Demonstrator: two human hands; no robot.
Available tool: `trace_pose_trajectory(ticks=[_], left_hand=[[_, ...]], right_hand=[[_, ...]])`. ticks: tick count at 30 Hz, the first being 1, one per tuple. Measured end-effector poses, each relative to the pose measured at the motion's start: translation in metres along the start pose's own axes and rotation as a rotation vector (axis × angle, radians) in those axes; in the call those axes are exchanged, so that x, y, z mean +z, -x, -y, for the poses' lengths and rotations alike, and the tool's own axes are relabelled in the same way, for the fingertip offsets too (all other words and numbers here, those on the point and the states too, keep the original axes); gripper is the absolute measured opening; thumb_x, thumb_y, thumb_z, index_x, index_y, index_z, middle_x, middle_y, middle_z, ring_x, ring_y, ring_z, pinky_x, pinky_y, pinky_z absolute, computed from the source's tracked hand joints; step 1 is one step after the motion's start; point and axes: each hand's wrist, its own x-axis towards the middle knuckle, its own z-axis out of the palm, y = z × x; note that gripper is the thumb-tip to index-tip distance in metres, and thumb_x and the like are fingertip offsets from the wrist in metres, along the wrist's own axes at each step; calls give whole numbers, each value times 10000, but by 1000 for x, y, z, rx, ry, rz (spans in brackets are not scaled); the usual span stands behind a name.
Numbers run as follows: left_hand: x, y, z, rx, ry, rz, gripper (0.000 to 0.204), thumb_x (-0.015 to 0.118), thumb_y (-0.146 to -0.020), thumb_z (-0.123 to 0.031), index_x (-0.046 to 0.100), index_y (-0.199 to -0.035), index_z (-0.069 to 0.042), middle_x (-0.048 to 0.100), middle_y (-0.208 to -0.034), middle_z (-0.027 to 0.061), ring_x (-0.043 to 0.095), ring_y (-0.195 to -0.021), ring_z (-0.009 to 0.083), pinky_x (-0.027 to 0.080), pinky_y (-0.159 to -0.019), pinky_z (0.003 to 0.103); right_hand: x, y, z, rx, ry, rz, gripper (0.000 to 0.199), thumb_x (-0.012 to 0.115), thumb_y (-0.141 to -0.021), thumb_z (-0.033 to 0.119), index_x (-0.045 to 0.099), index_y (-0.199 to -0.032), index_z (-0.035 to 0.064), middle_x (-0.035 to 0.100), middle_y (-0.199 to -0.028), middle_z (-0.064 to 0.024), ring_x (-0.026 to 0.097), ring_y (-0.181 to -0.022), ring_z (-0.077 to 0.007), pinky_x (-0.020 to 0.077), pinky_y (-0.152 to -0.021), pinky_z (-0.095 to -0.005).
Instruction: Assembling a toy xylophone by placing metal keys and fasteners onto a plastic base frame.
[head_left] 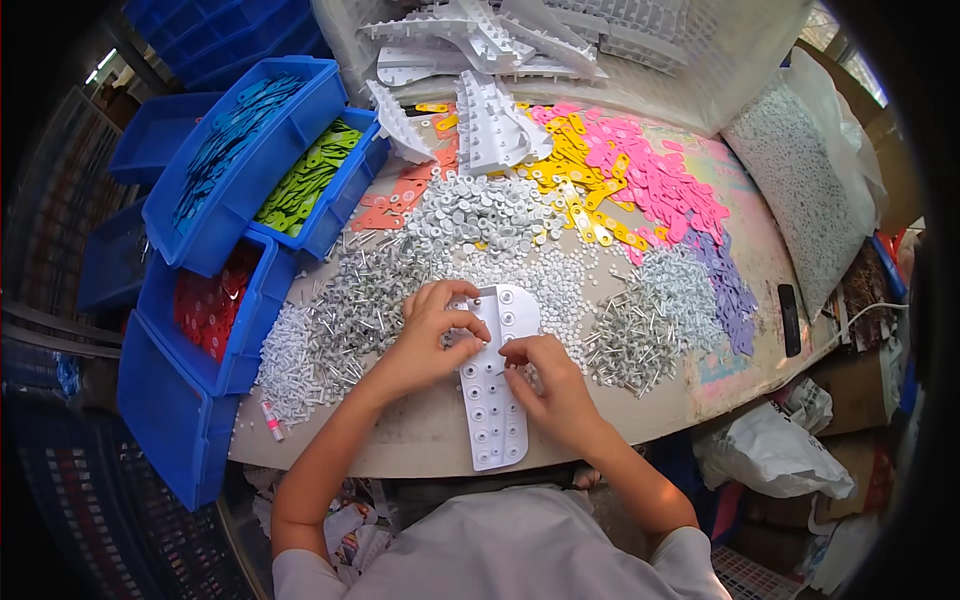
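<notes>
On the table in front of me lies a long white plastic piece point(495, 400) with two rows of round sockets and a rounded far corner. My left hand point(435, 328) reaches over its left edge, fingers curled and thumb tip close to the index finger. From the right, my right hand point(548, 380) bends over the opposite edge, its thumb and index finger pinched near the middle of the piece. Anything between either hand's fingertips is too small or hidden to name. Small white caps point(560, 290) are heaped just beyond the piece.
Metal pins point(360, 300) and white plugs point(290, 365) pile at left, more pins point(630, 345) at right. Grey discs point(480, 215), yellow tabs point(570, 165) and pink tabs point(650, 180) lie farther off. Blue bins point(225, 385) flank the left; a filled bag point(800, 170) stands at right.
</notes>
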Motion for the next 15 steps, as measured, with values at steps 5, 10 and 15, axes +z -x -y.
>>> trace_pose_trajectory(ticks=[5, 10, 15], left_hand=[[6, 2, 3, 28, -74, -23, 140, 774, -824, -157, 793, -963, -162, 578, -1376, 66, 427, -1399, 287, 236, -1166, 456], [11, -3, -2, -5, -24, -223, 195, 738, -857, -133, 745, -1052, -126, 600, -1332, 92, 514, -1320, 296, 290, -1155, 449], [-30, -22, 24, 13, -288, -460, 188, 690, -888, -46, 723, -1069, -87, 685, -1094, 101, 627, -1129, 301, 367, -1082, 407]], right_hand=[[8, -1, -2, 39, 46, -13, 282, 733, -925, 24, 652, -1195, 35, 667, -1026, -122, 673, -934, -264, 545, -822, -377], [12, -7, 2, 1, 137, -1, 286, 734, -908, 34, 652, -1182, 50, 674, -965, -111, 670, -914, -284, 548, -787, -403], [18, -14, 2, -162, 316, 9, 324, 722, -850, 15, 647, -1162, 62, 656, -901, -95, 647, -881, -290, 547, -763, -418]])
